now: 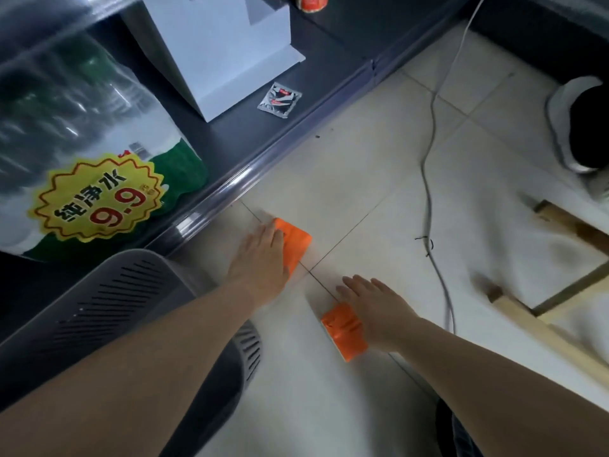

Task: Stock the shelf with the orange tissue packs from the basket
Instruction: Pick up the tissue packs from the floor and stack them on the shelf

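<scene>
The left hand (260,255) rests on a tissue pack (296,242) on the floor (362,159). The right hand (375,308) rests on a second tissue pack (346,334), nearer the person. The basket (115,308) stands left of the left hand. The shelf (237,136) lies beyond that hand and carries a bottle pack (82,127), a box (224,51) and a sachet (280,100). A cable (428,192) runs on the floor to the right of the right hand.

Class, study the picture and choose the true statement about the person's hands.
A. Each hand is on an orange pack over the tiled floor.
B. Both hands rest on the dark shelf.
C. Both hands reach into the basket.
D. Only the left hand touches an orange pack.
A: the left hand lies on the farther orange pack and the right hand on the nearer orange pack, over the floor.
</scene>
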`<state>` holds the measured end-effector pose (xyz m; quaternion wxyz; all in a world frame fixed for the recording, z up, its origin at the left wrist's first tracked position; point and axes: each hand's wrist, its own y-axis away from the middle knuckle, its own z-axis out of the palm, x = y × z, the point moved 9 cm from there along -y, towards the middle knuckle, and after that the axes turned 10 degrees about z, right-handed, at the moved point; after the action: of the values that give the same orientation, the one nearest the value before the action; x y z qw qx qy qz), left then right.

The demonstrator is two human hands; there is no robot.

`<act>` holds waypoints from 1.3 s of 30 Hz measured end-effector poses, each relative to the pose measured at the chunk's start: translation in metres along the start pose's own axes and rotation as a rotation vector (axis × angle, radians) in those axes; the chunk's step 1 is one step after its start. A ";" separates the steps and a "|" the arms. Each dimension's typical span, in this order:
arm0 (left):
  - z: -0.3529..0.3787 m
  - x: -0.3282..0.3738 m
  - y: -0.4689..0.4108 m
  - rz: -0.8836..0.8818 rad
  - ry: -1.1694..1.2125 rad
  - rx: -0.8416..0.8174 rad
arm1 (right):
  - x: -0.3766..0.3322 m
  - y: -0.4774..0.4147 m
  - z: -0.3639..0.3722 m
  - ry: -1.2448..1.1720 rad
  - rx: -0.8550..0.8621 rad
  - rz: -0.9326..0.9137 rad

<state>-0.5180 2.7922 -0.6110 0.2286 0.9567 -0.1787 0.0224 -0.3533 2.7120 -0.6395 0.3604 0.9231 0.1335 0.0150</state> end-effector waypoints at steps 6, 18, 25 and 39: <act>0.042 -0.013 -0.031 -0.064 0.007 -0.092 | 0.003 -0.029 0.033 0.047 -0.048 -0.037; 0.076 -0.036 -0.054 -0.327 0.325 -0.175 | 0.003 -0.045 0.058 0.148 -0.014 -0.067; 0.091 -0.052 -0.054 -0.495 0.466 -0.197 | -0.002 -0.046 0.052 0.197 0.062 -0.067; 0.075 -0.033 -0.043 -0.332 0.260 -0.260 | -0.006 -0.034 0.029 0.197 -0.022 -0.015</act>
<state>-0.5367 2.8051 -0.7005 0.3713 0.9246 0.0107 0.0845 -0.3638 2.7152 -0.6830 0.3559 0.9120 0.1751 0.1044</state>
